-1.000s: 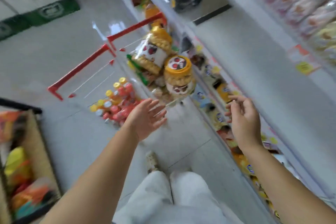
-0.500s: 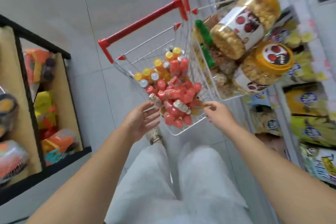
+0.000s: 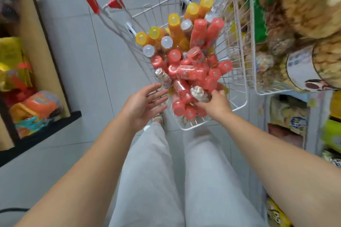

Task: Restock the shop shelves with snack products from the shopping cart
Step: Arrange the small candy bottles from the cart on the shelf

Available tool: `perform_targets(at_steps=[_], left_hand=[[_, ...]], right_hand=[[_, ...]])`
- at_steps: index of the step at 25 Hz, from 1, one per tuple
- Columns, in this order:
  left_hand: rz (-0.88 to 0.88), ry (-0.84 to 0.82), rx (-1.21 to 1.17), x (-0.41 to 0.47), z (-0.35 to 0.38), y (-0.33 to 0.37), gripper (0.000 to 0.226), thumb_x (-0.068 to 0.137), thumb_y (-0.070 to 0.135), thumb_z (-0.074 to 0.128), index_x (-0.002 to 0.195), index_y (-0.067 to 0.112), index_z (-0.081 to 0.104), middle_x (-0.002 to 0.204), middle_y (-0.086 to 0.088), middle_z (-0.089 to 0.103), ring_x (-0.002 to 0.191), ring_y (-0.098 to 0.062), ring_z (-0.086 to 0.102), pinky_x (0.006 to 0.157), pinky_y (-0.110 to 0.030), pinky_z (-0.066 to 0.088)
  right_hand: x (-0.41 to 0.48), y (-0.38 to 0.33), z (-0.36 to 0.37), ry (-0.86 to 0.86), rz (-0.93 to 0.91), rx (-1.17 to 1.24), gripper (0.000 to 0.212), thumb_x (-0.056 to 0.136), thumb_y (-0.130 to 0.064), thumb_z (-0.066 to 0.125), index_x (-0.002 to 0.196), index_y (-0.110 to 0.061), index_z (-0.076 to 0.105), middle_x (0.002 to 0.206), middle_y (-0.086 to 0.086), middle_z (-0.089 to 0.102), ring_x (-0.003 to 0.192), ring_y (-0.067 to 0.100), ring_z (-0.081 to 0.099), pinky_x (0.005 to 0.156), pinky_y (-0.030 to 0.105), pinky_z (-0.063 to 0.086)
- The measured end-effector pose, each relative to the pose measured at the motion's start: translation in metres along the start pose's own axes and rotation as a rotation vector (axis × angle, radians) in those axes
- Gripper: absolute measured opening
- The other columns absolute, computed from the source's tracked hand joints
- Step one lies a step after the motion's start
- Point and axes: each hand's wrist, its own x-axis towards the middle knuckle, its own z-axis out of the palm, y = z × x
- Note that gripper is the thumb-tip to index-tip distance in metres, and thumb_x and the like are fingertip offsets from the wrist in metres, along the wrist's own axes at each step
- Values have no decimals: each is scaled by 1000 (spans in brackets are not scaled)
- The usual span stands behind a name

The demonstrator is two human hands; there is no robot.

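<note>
The snack shelf (image 3: 297,96) runs down my 3 o'clock side, stocked with packets and well apart from both hands. At 12 o'clock stands the wire shopping cart (image 3: 246,88). Its near end is heaped with red-capped bottles (image 3: 191,72), with orange- and white-capped ones beyond them. My left hand (image 3: 145,101) hovers by the cart's 8 o'clock corner, fingers straight and spread, holding nothing; I cannot tell if they brush the wire. My right hand (image 3: 215,103) is the nearer one. Its fingers curl round a small clear bottle of pale snacks (image 3: 199,94), which lies atop the heap's 6 o'clock edge, just at 10 o'clock from my knuckles. The bottle's long axis runs 10 to 4. I judge it should lift straight up, then swing toward 3 o'clock.
</note>
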Motion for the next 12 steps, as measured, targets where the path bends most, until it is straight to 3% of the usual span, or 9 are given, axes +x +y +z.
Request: perform_targets(at_steps=[3,6,9,11,12], left_hand=[[34,-24,93,0,3,-3,31,101,26,53,129,14,62,125,-8,69,113,-21,66,88,-35,57],[47,-135,221,-5,9,-4,35,97,31,60,131,25,61,123,-2,68,110,-19,67,92,-40,57],[171,-63,239,-8,12,-2,24,100,22,58,123,19,65,103,-7,68,78,-15,70,75,-34,62],[245,101,152,-6,4,3,15,101,21,55,110,14,66,92,-6,64,65,-11,65,61,-27,60],[254,153,103,-5,-3,6,14,101,23,55,103,15,66,88,-5,63,63,-10,63,58,-25,59]], right_hand=[[-23,-12,-16,-30,-175,66,43,77,-43,78,105,-13,65,104,6,65,93,22,61,79,33,47],[-51,-44,-27,-125,-407,108,33,81,-41,75,104,-19,69,95,-2,63,82,12,57,71,21,43],[-54,-76,-26,-268,-478,97,36,94,-46,56,93,-13,70,88,-3,63,81,13,58,76,32,44],[-38,-99,-23,-178,-458,140,44,101,-42,43,84,-9,66,85,2,65,80,18,58,74,35,43],[-26,-108,-17,-94,-467,136,34,102,-36,45,90,-13,66,93,3,65,86,19,58,77,35,43]])
